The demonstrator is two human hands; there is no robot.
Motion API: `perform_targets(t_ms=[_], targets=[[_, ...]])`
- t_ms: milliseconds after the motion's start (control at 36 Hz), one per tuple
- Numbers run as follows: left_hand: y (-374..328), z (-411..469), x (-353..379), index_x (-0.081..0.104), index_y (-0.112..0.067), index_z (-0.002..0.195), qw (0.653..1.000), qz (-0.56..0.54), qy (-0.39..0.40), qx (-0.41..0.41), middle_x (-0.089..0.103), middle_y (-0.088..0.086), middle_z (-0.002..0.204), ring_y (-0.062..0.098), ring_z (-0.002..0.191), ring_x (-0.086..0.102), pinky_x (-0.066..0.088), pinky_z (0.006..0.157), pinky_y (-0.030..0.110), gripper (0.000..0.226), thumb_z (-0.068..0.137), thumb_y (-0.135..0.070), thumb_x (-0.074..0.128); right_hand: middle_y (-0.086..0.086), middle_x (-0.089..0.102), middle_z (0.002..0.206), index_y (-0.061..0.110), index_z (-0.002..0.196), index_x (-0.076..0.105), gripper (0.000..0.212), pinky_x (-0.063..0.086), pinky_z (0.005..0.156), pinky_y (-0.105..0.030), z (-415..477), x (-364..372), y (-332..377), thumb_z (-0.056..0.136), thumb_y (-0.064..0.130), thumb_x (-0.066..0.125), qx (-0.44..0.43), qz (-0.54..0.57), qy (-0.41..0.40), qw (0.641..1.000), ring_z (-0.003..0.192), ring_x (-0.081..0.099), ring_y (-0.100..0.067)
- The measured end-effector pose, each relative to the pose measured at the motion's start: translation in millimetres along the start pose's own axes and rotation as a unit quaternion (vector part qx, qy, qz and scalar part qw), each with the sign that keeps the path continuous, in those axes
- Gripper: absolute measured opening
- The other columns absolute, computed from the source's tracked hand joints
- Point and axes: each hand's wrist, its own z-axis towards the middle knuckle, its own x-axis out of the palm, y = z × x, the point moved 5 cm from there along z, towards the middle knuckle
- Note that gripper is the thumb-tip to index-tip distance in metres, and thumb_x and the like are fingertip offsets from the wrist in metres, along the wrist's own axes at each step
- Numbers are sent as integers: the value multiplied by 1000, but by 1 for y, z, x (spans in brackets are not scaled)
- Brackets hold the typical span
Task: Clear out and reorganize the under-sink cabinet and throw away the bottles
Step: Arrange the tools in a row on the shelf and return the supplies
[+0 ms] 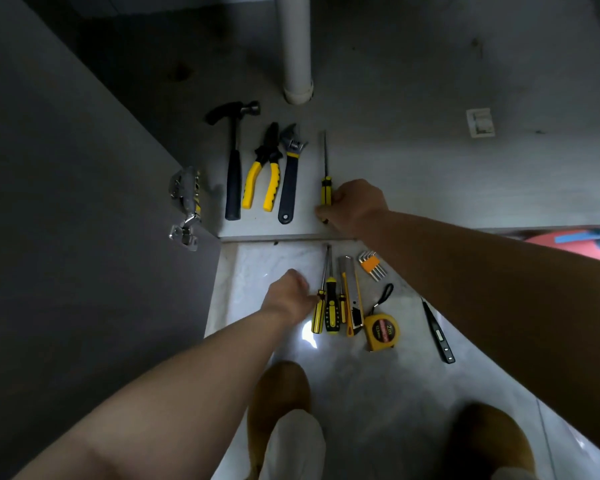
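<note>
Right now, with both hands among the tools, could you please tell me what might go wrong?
1. The left hand sits against the bunched floor screwdrivers, right by the utility knife. I cannot tell whether its blade is out, so a careless grab might nick a finger.
2. The slim screwdriver gripped by the right hand lies close to the front edge of the cabinet floor and might roll off once released.
</note>
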Motion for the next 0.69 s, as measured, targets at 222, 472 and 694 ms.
perform_targets(t_ms=[222,472,694], targets=[[0,6,23,53,-12,104,987,147,30,53,66,10,99,28,91,65,55,74,36,16,90,-19,58,-1,71,78,12,87,75,33,48,61,-22,8,12,8,78,44,76,6,7,-3,1000,79,68,-15],[-3,0,25,56,-15,101,991,130,13,31,67,7,95,26,85,68,53,64,31,20,82,-14,60,-5,73,92,14,92,68,33,45,66,-24,8,18,16,76,42,76,-14,-22,-38,999,89,69,-20],[7,-2,14,63,-18,83,1000,-12,9,7,72,4,89,22,85,70,60,83,41,8,80,-13,68,-8,73,99,8,100,65,34,55,80,-29,3,19,18,82,36,73,-29,-3,-50,998,94,70,-22]])
